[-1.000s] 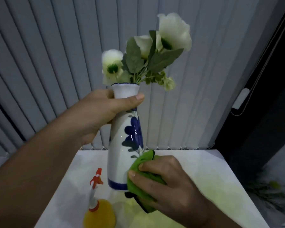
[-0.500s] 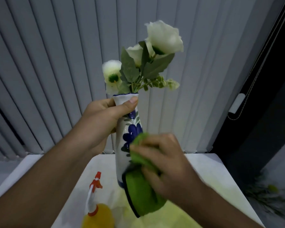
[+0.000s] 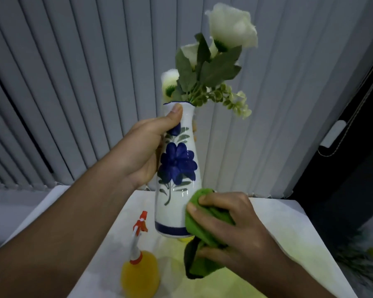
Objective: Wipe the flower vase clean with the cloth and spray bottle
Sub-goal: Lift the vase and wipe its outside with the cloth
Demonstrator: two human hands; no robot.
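Observation:
A tall white vase [image 3: 177,203] with a painted blue flower and a blue band at its base hangs in the air above the table. It carries white artificial flowers [image 3: 230,33] with green leaves. My left hand [image 3: 146,151] grips the vase's neck, thumb just under the rim. My right hand [image 3: 226,229] holds a bunched green cloth [image 3: 202,233] pressed against the vase's lower right side near the blue band. A yellow spray bottle [image 3: 140,272] with an orange and white nozzle stands on the table below, left of the vase.
The white table [image 3: 289,229] reaches to the grey vertical blinds [image 3: 73,93] behind it. A dark opening with a white cord handle [image 3: 334,134] lies at the right. A blurred plant [image 3: 362,254] sits low beyond the table's right edge.
My right hand with the cloth has slid down from the painted flower to the vase's lower right side. The vase has turned, so the whole blue flower faces me.

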